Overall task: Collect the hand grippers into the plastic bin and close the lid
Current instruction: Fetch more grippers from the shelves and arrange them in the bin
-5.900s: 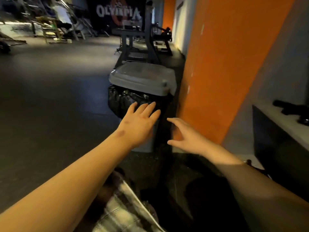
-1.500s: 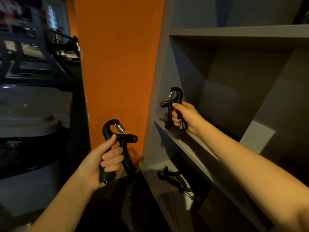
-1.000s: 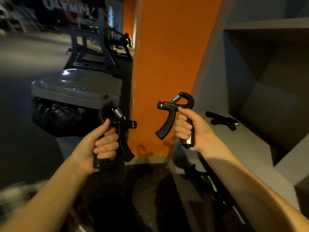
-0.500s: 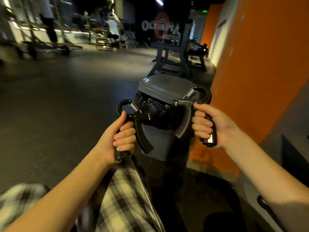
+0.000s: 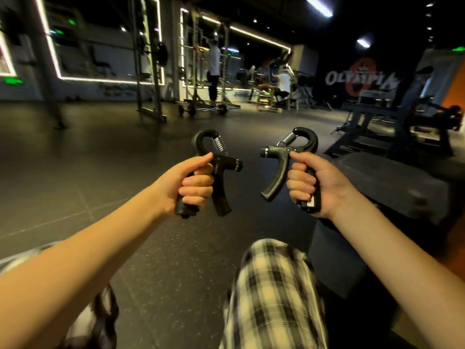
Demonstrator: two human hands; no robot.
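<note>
Dim gym, dark rubber floor [image 5: 100,159], weight racks [image 5: 151,59] beyond; I hold both hands up over it, one tool in each.
My left hand [image 5: 191,183] has its fingers [image 5: 198,183] curled tight round one handle of the first hand gripper [image 5: 222,165], spring loop up. My right hand [image 5: 312,185] grips the second hand gripper [image 5: 278,159] likewise, free handle pointing inward. Tools near, not touching. Plaid trouser leg [image 5: 271,293] below.

Left hand [image 5: 183,182] gripping one black hand gripper [image 5: 216,172] upright, right hand [image 5: 314,183] gripping a second hand gripper [image 5: 286,159], both held apart above checked trousers [image 5: 271,293], dark gym floor [image 5: 100,172], weight bench [image 5: 392,127] at right.
</note>
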